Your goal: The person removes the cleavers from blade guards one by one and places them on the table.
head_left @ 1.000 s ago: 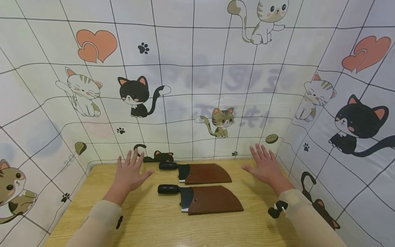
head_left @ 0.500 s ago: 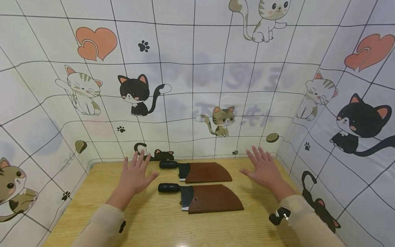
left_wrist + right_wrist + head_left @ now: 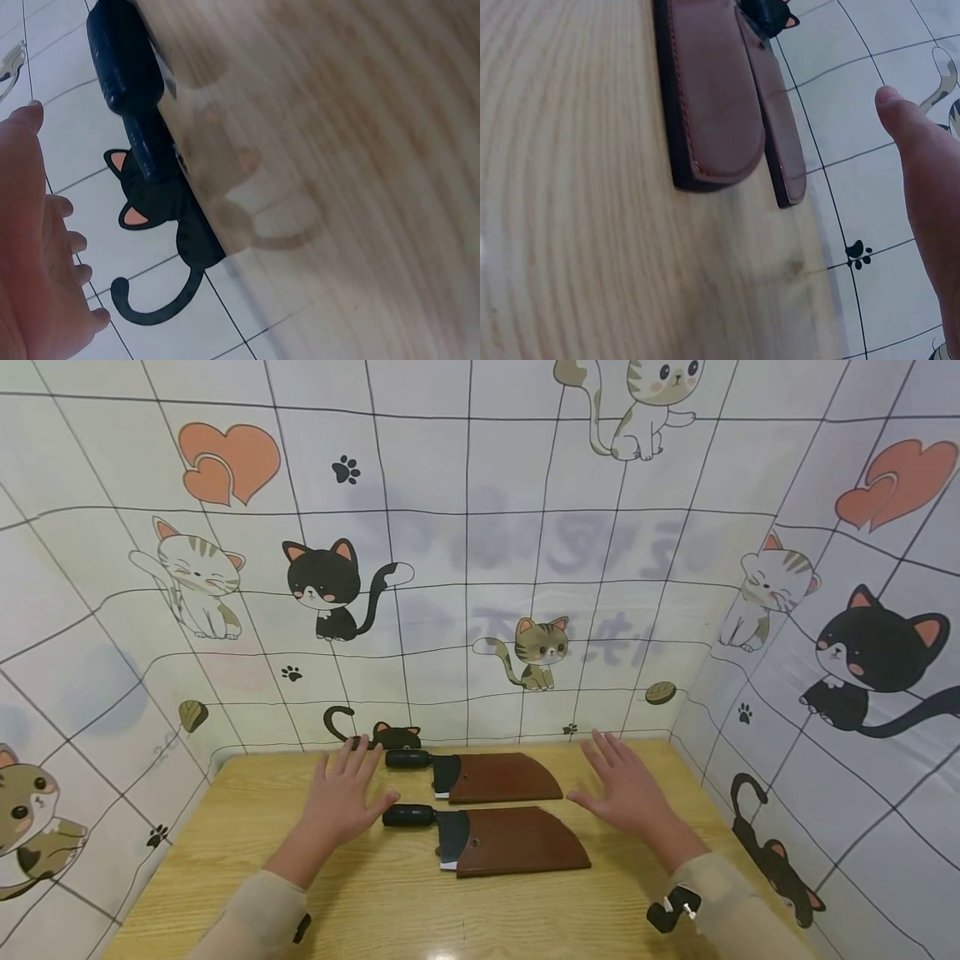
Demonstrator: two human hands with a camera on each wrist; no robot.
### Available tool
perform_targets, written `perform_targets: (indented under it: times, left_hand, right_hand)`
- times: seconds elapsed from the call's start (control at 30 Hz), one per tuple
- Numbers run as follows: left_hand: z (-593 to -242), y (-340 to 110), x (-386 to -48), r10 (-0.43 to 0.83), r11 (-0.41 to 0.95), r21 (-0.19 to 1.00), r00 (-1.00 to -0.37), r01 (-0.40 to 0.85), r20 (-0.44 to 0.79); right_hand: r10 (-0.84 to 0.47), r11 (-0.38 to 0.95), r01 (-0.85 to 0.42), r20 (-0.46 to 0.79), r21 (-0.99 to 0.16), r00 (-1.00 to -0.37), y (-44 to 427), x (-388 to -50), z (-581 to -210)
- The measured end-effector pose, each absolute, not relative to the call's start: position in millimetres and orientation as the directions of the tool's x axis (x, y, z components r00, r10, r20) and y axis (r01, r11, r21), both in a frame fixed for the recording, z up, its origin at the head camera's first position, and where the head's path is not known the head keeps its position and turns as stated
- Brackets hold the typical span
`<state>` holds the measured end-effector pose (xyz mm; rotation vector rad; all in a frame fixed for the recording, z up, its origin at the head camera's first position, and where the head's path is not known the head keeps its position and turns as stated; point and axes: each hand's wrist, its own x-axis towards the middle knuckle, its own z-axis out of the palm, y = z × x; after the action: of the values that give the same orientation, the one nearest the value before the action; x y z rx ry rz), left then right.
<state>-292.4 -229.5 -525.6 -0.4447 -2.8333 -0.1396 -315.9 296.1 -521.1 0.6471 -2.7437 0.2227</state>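
Two cleavers in brown leather sheaths lie on a wooden table, black handles to the left. The nearer cleaver (image 3: pixel 521 842) is the larger; the farther cleaver (image 3: pixel 502 777) lies behind it near the wall. My left hand (image 3: pixel 341 802) hovers left of the handles, fingers spread and straight, holding nothing. To the right of the sheaths my right hand (image 3: pixel 622 793) is held likewise, palm down and fingers extended. In the left wrist view both black handles (image 3: pixel 127 67) overlap beside my thumb. Both sheath tips (image 3: pixel 720 161) show in the right wrist view, apart from my right thumb.
The light wooden table (image 3: pixel 465 918) meets a white wall covering (image 3: pixel 435 552) with a grid, cartoon cats and hearts at its back and sides. A black wrist device (image 3: pixel 673 908) sits by the right sleeve.
Both hands have moved inward and slightly toward the person, so each is now closer to the cleavers. The cleavers have stayed in place.
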Motion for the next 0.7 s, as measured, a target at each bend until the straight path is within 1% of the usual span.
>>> perform_targets:
  times: [0.13,0.43,0.7]
  left_hand:
    - [-529.3,-222.7,-290.3,0.321,0.935,0.050,-0.900,0.350,0.295]
    - [-529.5,-207.1,-286.1,0.385,0.909,0.035,-0.869,0.415,0.310]
    - [-540.2,-201.0,-287.7,0.405,0.880,0.148,-0.876,0.451,0.261]
  right_hand:
    - [-0.424,0.868,-0.485,0.353,-0.103,-0.834,286.7,-310.2,-526.7]
    - [-0.472,0.832,-0.544,0.377,-0.107,-0.797,263.3,-296.4,-534.4]
    - [-0.518,0.806,-0.583,0.354,-0.105,-0.779,247.8,-290.4,-544.2]
